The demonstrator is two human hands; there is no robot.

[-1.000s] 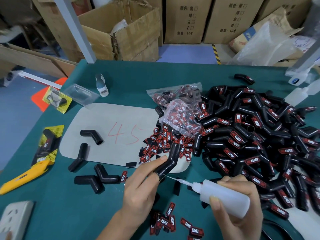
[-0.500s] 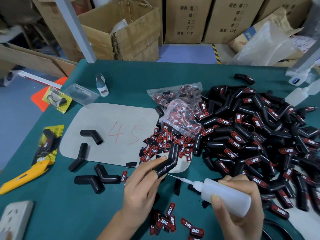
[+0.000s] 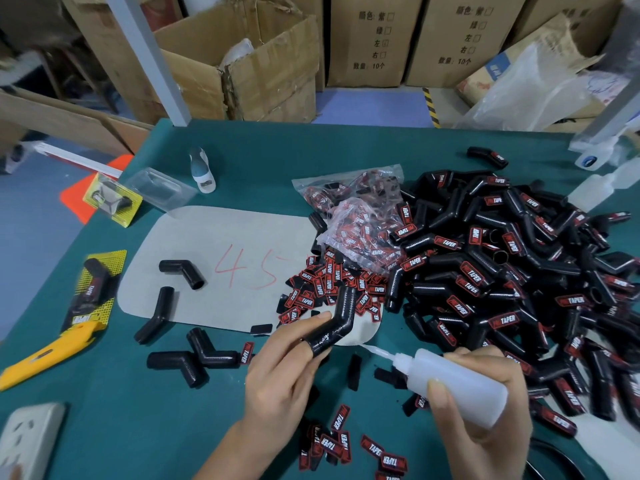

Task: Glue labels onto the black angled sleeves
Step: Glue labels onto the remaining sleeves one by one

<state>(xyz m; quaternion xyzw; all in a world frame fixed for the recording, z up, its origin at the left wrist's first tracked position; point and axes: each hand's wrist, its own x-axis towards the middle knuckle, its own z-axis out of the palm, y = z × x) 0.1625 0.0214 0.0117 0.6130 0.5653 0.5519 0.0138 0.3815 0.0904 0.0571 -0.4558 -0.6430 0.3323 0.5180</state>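
Observation:
My left hand (image 3: 282, 372) holds a black angled sleeve (image 3: 335, 322) that is slid over one finger, with the thumb against its side. My right hand (image 3: 485, 403) grips a white glue bottle (image 3: 457, 384) lying sideways; its thin nozzle tip points at the sleeve's lower end, close to it. Red and black labels (image 3: 332, 289) lie heaped just beyond the sleeve, and more labels (image 3: 346, 445) lie near my wrists. A big pile of labelled sleeves (image 3: 512, 271) fills the right of the table. Several bare sleeves (image 3: 183, 271) lie on the left.
A grey sheet (image 3: 221, 244) marked 45 lies on the green table (image 3: 104, 410). A bag of labels (image 3: 360, 216) sits behind the heap. A yellow utility knife (image 3: 48, 355) and a white socket (image 3: 27, 438) are at the left. Cardboard boxes (image 3: 263, 64) stand behind the table.
The glue bottle has edged slightly toward the sleeve, its nozzle tip nearer the sleeve's lower end. My left hand keeps the sleeve almost still.

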